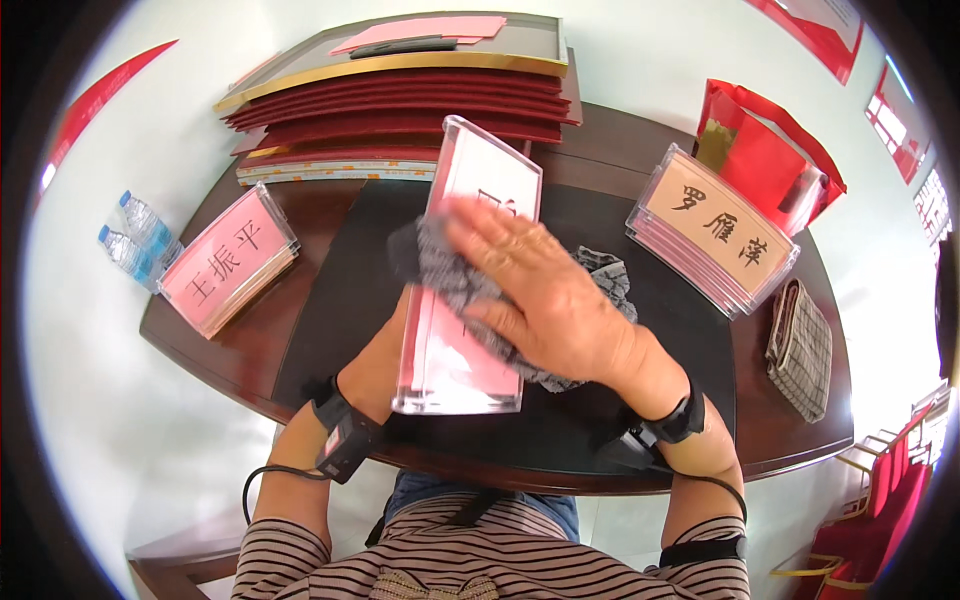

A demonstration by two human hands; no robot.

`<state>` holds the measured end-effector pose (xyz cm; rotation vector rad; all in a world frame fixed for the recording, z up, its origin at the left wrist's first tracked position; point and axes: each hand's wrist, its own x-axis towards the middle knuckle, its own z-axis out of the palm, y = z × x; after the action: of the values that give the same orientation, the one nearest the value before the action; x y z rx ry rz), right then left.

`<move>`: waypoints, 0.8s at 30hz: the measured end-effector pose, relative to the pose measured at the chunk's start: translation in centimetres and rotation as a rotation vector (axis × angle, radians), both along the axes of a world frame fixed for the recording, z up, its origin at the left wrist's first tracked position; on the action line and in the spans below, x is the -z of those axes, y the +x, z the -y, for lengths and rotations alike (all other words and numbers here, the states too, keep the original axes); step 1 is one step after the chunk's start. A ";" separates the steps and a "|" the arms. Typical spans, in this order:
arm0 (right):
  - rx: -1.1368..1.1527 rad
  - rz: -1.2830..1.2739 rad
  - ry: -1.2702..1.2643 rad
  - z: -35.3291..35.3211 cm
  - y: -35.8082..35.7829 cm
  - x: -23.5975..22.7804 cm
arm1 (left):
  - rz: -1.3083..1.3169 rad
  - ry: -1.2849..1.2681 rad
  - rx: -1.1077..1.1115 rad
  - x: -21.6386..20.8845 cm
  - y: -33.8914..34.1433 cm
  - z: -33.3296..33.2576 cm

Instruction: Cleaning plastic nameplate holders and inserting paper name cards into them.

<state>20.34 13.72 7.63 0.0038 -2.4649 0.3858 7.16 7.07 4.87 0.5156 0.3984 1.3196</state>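
A clear acrylic name plate (455,355) with a pink card inside stands tilted over the middle of the desk. My left hand (385,352) grips it from behind on its left side, with the fingers mostly hidden by the plate. A grey patterned cloth (450,275) lies bunched under my right hand (530,280), which holds it flat against the plate's face. The right fingers are blurred by motion and cover part of the card's writing. More of the cloth spreads out beyond the right hand, above the black desk mat (670,385).
Pink name plates (228,258) stand at left beside two water bottles (140,245). Several stacked name plates (710,235) are at right, near a red gift bag (765,155) and a folded checked cloth (800,350). Behind rise red folders (400,105) under a gold-edged tray (300,75).
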 end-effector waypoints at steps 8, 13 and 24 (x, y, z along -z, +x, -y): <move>0.397 -0.210 0.123 -4.5 0.5 0.1 | -0.115 0.010 0.004 -1.0 1.3 -0.8; 0.736 -0.312 0.093 -8.0 2.2 -0.5 | -0.319 -0.029 -0.001 -2.5 0.9 3.1; 0.144 -0.534 -0.969 -6.4 6.2 -5.1 | -0.521 -0.047 -0.046 -3.1 1.9 5.2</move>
<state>26.51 20.14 12.78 -0.4127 -1.5522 1.2795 9.11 1.88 7.96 0.8161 0.8730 1.2066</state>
